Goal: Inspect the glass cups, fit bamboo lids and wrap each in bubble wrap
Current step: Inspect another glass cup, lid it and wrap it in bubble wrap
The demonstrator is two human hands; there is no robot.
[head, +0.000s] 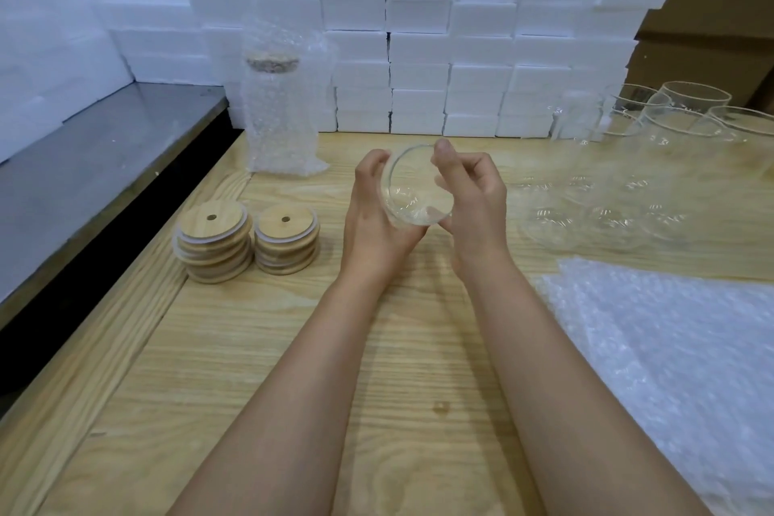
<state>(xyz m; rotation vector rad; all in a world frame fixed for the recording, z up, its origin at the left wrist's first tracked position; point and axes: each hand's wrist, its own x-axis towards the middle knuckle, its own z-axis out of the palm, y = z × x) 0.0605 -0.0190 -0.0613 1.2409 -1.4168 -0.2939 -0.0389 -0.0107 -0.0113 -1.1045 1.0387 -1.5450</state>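
- Head view: a glass cup (419, 191) is held tilted above the wooden table (293, 348), mouth toward the camera, between both hands.
- Left hand (372, 222) cradles its wall, fingers curled round it; right hand (475, 201) grips the opposite side, thumb by the rim.
- Judged rigid, smooth, slippery and breakable: best held round the wall, not pinched at the thin rim.
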